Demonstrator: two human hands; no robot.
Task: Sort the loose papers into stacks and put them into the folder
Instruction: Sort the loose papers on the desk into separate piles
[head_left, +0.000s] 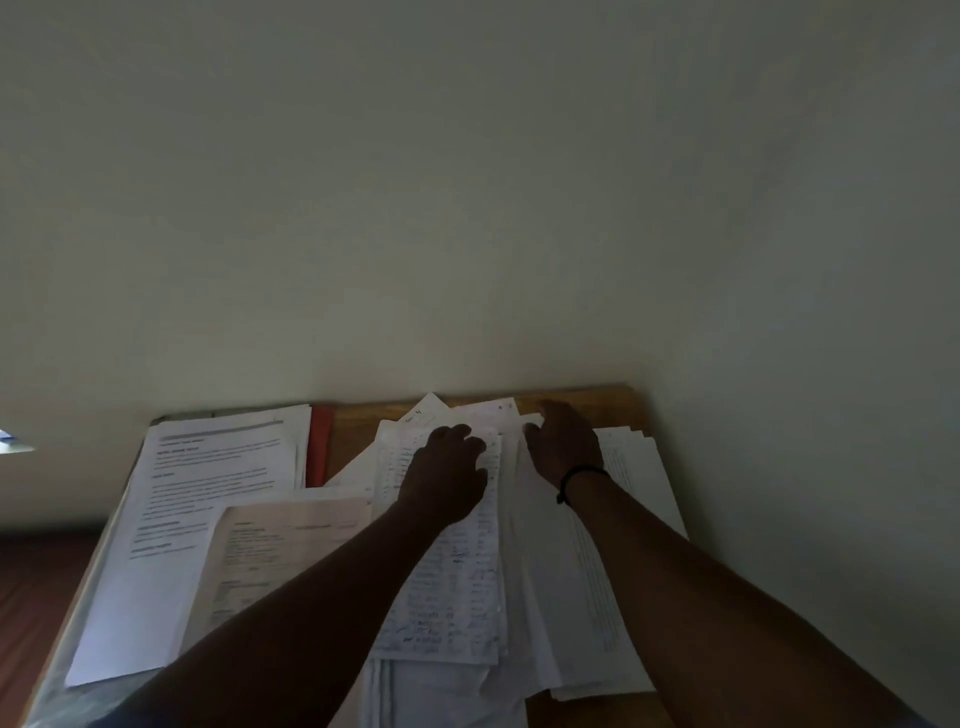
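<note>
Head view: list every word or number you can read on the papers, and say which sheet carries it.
None can be read.
Printed sheet, left: headings and paragraphs, blurred.
Pinkish form: print too faint.
Handwritten sheet under the left hand: blue ink entries, illegible.

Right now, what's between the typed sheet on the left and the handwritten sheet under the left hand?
In the head view, a pinkish printed form lies between the typed sheet and the handwritten sheet, overlapping the typed one; the left forearm crosses over it.

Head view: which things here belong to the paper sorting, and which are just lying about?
Job:
handwritten sheets under left hand
white sheets under right hand
printed stack
pinkish sheet
red folder

Bystanders:
wooden table
black wristband
</note>
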